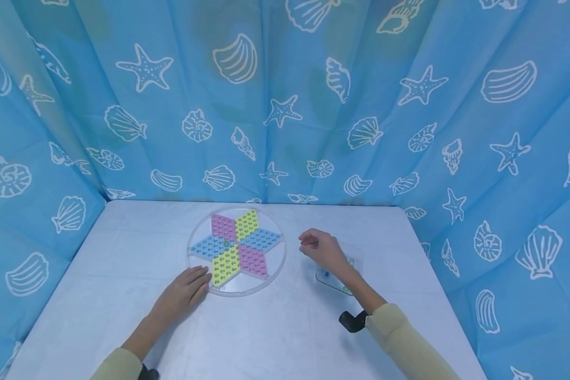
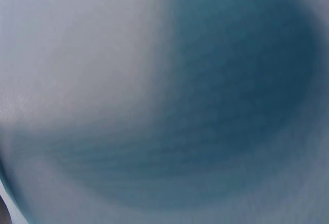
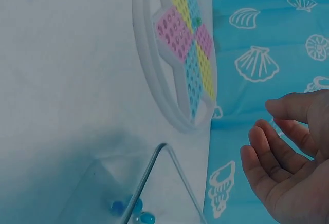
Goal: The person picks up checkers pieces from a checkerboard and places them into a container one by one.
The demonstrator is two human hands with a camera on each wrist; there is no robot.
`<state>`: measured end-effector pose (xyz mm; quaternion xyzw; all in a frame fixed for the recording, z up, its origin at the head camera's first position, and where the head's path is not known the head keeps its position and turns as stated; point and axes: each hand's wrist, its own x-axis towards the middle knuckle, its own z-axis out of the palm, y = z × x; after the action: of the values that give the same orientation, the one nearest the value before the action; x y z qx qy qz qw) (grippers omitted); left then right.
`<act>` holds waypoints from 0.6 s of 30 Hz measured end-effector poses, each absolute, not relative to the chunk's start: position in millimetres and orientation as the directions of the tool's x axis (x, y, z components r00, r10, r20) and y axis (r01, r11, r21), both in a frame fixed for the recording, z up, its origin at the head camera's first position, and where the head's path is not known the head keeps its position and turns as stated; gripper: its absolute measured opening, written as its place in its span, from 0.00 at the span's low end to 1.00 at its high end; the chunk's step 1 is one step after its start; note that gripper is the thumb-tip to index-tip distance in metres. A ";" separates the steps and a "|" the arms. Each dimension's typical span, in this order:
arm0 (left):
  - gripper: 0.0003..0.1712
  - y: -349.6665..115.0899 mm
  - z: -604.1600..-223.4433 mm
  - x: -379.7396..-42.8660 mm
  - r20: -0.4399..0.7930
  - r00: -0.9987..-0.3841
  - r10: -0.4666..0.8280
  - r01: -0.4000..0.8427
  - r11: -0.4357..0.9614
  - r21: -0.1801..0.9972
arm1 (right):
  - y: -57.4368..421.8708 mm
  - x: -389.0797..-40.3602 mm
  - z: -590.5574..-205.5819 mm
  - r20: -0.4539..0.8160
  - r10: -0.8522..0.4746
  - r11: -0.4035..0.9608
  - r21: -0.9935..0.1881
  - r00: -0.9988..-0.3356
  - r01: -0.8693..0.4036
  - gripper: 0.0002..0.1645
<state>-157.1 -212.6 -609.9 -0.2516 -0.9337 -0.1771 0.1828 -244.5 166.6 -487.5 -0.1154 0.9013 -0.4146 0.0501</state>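
Observation:
A round Chinese checkers board [image 1: 276,270] with a pink, yellow and blue star lies on the white table. One green marble [image 1: 226,244] sits on a blue section, left of the star's centre. My left hand [image 1: 182,293] rests flat, its fingertips at the board's lower left rim. Right of the board, my right hand [image 1: 323,250] hovers with loosely curled fingers. In the right wrist view that hand [image 3: 288,157] shows no thing between thumb and fingers. Below it stands a clear plastic box [image 3: 149,175] holding several marbles [image 3: 147,218], partly hidden by my forearm in the head view.
A white cloth covers the table [image 1: 275,338]. A blue curtain [image 1: 285,142] with white shells and starfish surrounds its back and sides. A black wrist camera [image 1: 353,321] sits under my right wrist. The left wrist view is a dark blur showing no clear thing.

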 end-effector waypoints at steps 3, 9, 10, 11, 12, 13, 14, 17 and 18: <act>0.19 -212.1 -609.4 -157.1 0.419 -0.816 0.398 0.524 0.816 0.244 | 159.7 -246.4 -488.6 0.025 -0.265 0.604 -0.775 -0.964 -0.186 0.11; 0.19 -211.1 -608.1 -155.4 0.385 -0.837 0.389 0.504 0.822 0.266 | 148.4 -248.3 -493.3 0.035 -0.285 0.549 -0.813 -0.958 -0.193 0.11; 0.19 -210.9 -607.8 -155.2 0.382 -0.838 0.389 0.503 0.821 0.269 | 146.5 -248.4 -493.8 0.031 -0.287 0.541 -0.819 -0.957 -0.189 0.11; 0.19 -211.0 -607.5 -155.1 0.379 -0.841 0.386 0.500 0.823 0.271 | 144.4 -248.4 -494.2 0.024 -0.287 0.536 -0.825 -0.958 -0.181 0.12; 0.20 -210.9 -607.3 -155.1 0.377 -0.842 0.385 0.498 0.823 0.272 | 142.3 -248.7 -495.4 0.019 -0.287 0.533 -0.828 -0.958 -0.176 0.12; 0.20 -210.9 -607.3 -155.1 0.378 -0.842 0.385 0.499 0.822 0.274 | 140.0 -248.8 -496.3 0.009 -0.286 0.532 -0.830 -0.958 -0.167 0.12; 0.20 -210.8 -607.2 -155.1 0.378 -0.842 0.385 0.499 0.822 0.273 | 137.6 -248.7 -496.5 0.001 -0.287 0.528 -0.834 -0.958 -0.159 0.12; 0.19 -210.4 -607.9 -155.4 0.382 -0.840 0.386 0.500 0.824 0.267 | 130.1 -248.7 -500.0 -0.007 -0.298 0.519 -0.840 -0.954 -0.156 0.11; 0.19 -210.3 -608.3 -155.4 0.380 -0.841 0.385 0.498 0.825 0.265 | 127.6 -248.8 -501.7 -0.004 -0.308 0.516 -0.841 -0.951 -0.164 0.11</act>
<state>-155.4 -210.3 -608.3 -0.2343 -0.9424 -0.1798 0.1570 -248.8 127.6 -501.7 -0.1362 0.8672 -0.4728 0.0765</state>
